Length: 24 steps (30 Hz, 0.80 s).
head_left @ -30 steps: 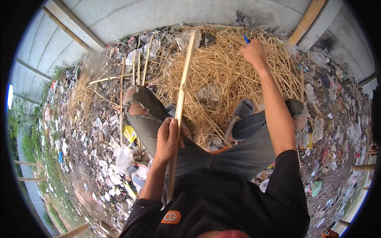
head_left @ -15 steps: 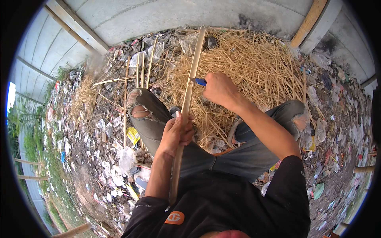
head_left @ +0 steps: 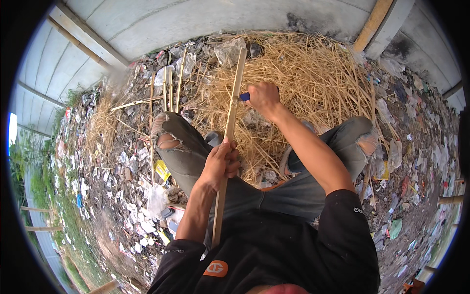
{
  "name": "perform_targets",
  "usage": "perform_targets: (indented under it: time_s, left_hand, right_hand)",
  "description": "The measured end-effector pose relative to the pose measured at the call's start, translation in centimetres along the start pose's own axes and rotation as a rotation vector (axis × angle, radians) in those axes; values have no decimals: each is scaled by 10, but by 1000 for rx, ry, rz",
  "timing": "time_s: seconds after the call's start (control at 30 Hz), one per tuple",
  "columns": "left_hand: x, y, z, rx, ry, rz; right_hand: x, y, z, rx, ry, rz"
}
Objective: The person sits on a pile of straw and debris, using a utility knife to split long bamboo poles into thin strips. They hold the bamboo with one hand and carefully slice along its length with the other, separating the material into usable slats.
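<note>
A long split bamboo strip point(head_left: 236, 88) runs from near my chest out over the straw, tilted slightly to the right at its far end. My left hand point(head_left: 220, 165) is wrapped round its lower half, thumb lying along the top. Farther up, my right hand point(head_left: 264, 99) is closed in a fist round a small tool with a blue handle point(head_left: 244, 96), which looks like a knife. The tool's front end meets the strip's right side; its blade is too small to make out clearly.
A heap of dry straw-like shavings point(head_left: 313, 73) spreads beyond my crossed legs. Several thin bamboo strips point(head_left: 171, 88) lie beyond my left knee. Scattered plastic litter point(head_left: 142, 215) covers the ground on both sides. A grey panel wall point(head_left: 196, 19) stands at the back.
The bamboo strip has come nearer to me and turned, showing a narrower face. My right hand has moved a little away from me and left with the blue-handled tool. My left hand keeps its hold.
</note>
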<state>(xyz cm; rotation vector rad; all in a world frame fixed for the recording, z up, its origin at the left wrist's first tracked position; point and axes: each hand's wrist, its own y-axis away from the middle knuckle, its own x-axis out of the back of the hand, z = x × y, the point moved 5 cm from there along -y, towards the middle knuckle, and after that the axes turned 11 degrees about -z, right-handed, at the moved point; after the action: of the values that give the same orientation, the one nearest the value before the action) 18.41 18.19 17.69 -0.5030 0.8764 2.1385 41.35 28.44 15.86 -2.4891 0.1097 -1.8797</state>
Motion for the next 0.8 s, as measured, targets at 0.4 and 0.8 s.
perform_targets:
  time_s: [0.4, 0.8]
  left_hand:
    - [12, 48, 4, -19, 66, -30]
    - [17, 29, 28, -82, 27, 70]
  right_hand:
    - [81, 6, 146, -659, -462, 245]
    - [59, 16, -51, -19, -256, -114]
